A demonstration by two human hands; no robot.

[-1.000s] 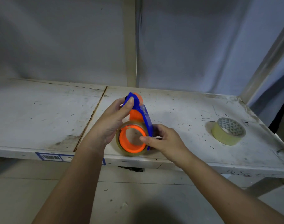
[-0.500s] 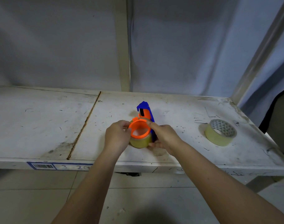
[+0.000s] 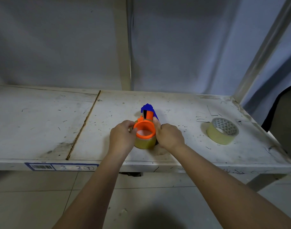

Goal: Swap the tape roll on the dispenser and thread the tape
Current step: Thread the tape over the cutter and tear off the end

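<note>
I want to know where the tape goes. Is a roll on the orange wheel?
Yes, on. A yellowish roll rings the orange wheel, held by both the left hand and right hand.

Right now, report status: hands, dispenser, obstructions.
Left hand and right hand both clamp the roll on the dispenser, flat on shelf. Spare roll sits right, clear.

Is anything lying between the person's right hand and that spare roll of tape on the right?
Nothing visible does. Only bare shelf lies between the right hand and the spare roll.
</note>
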